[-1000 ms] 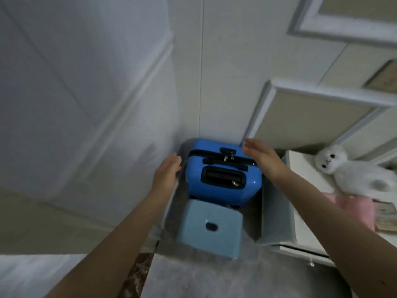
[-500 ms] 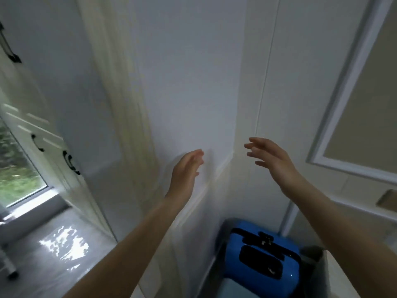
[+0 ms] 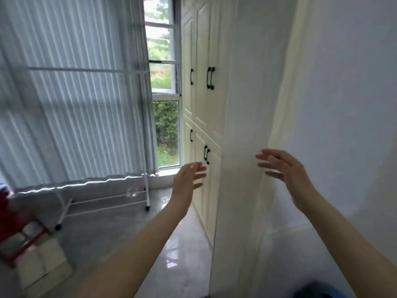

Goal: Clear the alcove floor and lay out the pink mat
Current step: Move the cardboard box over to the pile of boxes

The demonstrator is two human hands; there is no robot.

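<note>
A bright room with a glossy pale floor (image 3: pixel 182 250) fills the view, its left side hung with a long ribbed white curtain (image 3: pixel 64 93), a window (image 3: pixel 164 82) onto greenery beyond it, and a tall cream cupboard (image 3: pixel 204 104) with black handles beside a plain white wall (image 3: pixel 343 104) on the right. A white wheeled clothes rack (image 3: pixel 103 201) stands before the curtain, and a red frame (image 3: pixel 23 237), too blurred to name, sits at the lower left. Both bare arms reach forward at mid-height: the left hand (image 3: pixel 187 179) and the right hand (image 3: pixel 287 171) are spread, fingers straight and apart, each grip wide and holding nothing, neither touching the cupboard or wall as far as can be told. A sliver of something blue (image 3: pixel 322 294) shows at the bottom right edge, too cropped to identify. The pink mat is nowhere in view, nor is the alcove floor itself, so nothing here shows any clearing done; judged from this, the task appears to be at an early stage, with both the clearing and the laying of the mat left. No brand, label or legible writing can be seen.
</note>
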